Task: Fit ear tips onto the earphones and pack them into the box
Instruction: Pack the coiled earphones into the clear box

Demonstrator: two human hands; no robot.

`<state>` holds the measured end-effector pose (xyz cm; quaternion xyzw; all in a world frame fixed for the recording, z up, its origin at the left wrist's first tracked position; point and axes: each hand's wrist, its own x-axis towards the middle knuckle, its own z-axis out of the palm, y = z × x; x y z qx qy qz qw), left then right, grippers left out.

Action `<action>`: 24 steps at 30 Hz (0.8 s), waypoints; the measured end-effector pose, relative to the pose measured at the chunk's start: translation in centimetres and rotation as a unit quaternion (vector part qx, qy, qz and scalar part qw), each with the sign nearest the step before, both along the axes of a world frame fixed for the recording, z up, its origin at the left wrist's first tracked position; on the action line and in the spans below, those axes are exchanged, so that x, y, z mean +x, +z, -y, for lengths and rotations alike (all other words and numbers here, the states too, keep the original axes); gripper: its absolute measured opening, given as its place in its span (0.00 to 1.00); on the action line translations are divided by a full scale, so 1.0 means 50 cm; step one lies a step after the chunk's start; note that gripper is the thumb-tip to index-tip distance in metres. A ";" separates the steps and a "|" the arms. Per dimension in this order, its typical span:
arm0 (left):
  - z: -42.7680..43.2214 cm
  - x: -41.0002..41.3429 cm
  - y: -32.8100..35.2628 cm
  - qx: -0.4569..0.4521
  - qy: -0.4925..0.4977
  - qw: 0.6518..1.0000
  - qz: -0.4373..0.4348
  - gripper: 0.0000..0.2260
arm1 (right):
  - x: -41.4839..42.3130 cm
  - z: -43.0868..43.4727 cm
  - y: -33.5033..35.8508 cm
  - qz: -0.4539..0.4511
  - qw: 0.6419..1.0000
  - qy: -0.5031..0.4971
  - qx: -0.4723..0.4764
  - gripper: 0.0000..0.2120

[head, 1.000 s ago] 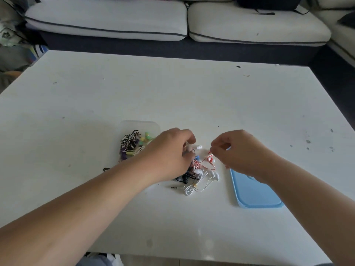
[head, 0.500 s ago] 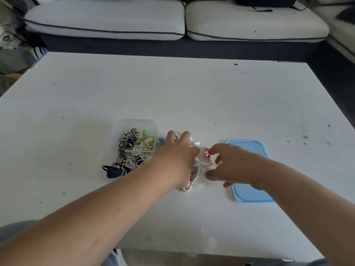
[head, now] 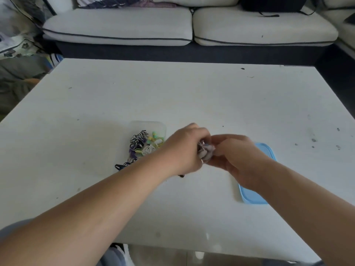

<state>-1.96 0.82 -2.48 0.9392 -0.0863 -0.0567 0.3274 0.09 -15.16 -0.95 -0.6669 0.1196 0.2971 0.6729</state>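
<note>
A bunch of tangled earphones (head: 205, 152), white and pale cords, is gripped between my left hand (head: 184, 148) and my right hand (head: 236, 156), just above the white table (head: 192, 96). Both hands curl around the bundle and hide most of it. Left of my hands stands a clear plastic box (head: 148, 124) holding several earphones (head: 142, 144) in striped black-white, green, yellow and white. A dark earphone cord (head: 123, 166) hangs out over the box's near edge onto the table.
A blue lid (head: 267, 152) lies flat on the table under my right wrist. A small dark plug (head: 181, 176) lies on the table below my left hand. A pale sofa (head: 190, 29) runs along the far side of the table.
The loose earphones that lay on the table between my hands have been gathered up. Both hands have closed together around them and lifted slightly.
</note>
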 end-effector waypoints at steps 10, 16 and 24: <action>-0.185 -0.083 0.141 -0.005 0.130 0.988 0.078 0.21 | -0.026 -0.169 0.099 0.097 0.979 0.101 0.148 0.17; -0.219 -0.090 0.036 0.020 0.125 0.992 0.025 0.22 | -0.038 -0.222 0.016 0.135 0.978 0.159 -0.008 0.13; -0.199 -0.093 0.039 0.043 0.061 0.992 -0.102 0.26 | -0.029 -0.204 0.027 0.291 0.916 0.205 -0.186 0.19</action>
